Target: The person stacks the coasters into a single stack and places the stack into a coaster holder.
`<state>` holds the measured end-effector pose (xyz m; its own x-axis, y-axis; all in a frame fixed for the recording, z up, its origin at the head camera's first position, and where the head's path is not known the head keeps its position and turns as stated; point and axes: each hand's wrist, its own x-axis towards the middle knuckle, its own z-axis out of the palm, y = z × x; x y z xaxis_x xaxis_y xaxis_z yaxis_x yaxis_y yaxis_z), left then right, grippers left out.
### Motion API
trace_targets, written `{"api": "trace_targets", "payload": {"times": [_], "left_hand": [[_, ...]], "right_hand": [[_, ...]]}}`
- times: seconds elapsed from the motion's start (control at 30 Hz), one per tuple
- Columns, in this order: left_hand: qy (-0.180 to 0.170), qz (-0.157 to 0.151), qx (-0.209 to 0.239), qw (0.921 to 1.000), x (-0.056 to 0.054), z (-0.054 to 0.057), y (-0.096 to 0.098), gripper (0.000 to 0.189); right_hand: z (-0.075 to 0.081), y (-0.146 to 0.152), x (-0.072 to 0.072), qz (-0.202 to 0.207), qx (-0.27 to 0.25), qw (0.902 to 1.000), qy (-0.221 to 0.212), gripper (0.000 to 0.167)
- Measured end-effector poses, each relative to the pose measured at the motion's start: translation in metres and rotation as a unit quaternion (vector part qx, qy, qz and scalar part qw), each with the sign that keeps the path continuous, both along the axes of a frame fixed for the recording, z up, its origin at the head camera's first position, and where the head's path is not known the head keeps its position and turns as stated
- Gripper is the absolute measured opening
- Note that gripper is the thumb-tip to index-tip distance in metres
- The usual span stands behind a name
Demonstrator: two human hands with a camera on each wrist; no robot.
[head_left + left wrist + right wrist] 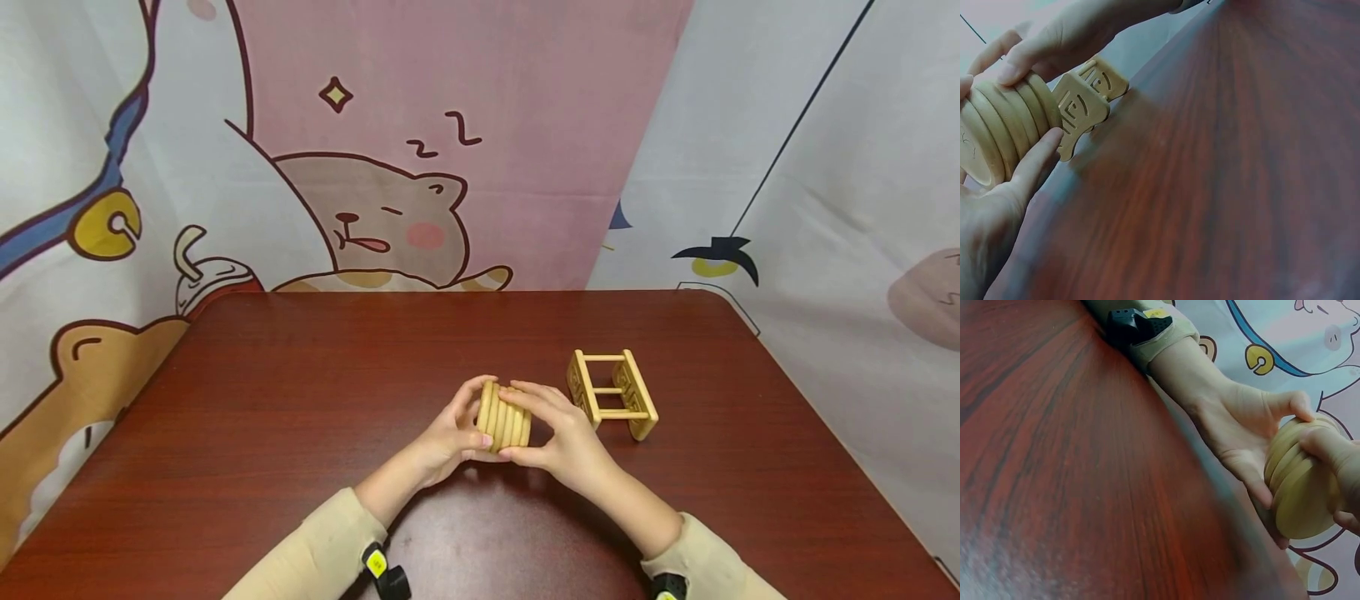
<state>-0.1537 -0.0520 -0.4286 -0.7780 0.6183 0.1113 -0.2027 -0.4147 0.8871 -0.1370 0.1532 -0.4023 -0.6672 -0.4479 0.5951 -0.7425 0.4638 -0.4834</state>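
Both hands hold one stack of round, pale wooden coasters [504, 419] in front of the body, above the table. My left hand [448, 439] grips the stack from the left, thumb on the near side and fingers round the far side. From the right, my right hand [566, 437] grips the other end, fingertips over the top and thumb underneath. The discs lie face to face, standing on edge, as the left wrist view of the coasters [1013, 122] shows. A wooden rack [637, 392] with carved side panels and thin rods stands to the right of my right hand.
The dark reddish-brown table [300, 400] reaches back to a cloth backdrop [540, 108] printed with cartoon animals. Its far edge lies well beyond the hands. Dark devices [390, 579] are strapped over the sleeves at the wrists.
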Motion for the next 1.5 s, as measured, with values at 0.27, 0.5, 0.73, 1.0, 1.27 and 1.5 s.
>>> {"api": "trace_targets", "payload": {"times": [0.27, 0.5, 0.73, 1.0, 1.27, 1.5], "left_hand": [[-0.028, 0.013, 0.031, 0.999, 0.005, 0.0, 0.003, 0.079], [-0.026, 0.025, 0.032, 0.9988, 0.008, -0.001, 0.004, 0.075], [-0.027, 0.028, 0.039, 0.9985, 0.009, -0.001, 0.005, 0.075], [-0.024, 0.022, 0.043, 0.9985, 0.01, -0.001, 0.006, 0.074], [0.005, 0.015, 0.015, 0.9998, 0.009, -0.001, 0.005, 0.075], [0.084, 0.015, -0.03, 0.9959, 0.007, 0.002, 0.002, 0.072]], "right_hand": [[-0.005, 0.001, 0.0, 0.011, -0.013, 0.9998, 0.009, 0.073], [-0.009, 0.001, 0.001, 0.015, -0.006, 0.9998, 0.008, 0.074], [-0.01, 0.001, 0.002, 0.017, 0.003, 0.9997, 0.015, 0.076], [-0.011, 0.001, 0.001, 0.02, 0.011, 0.9997, 0.013, 0.085], [-0.01, 0.001, 0.004, 0.018, -0.003, 0.9997, 0.015, 0.084], [-0.011, 0.003, 0.006, 0.02, -0.014, 0.9994, 0.026, 0.078]]}}
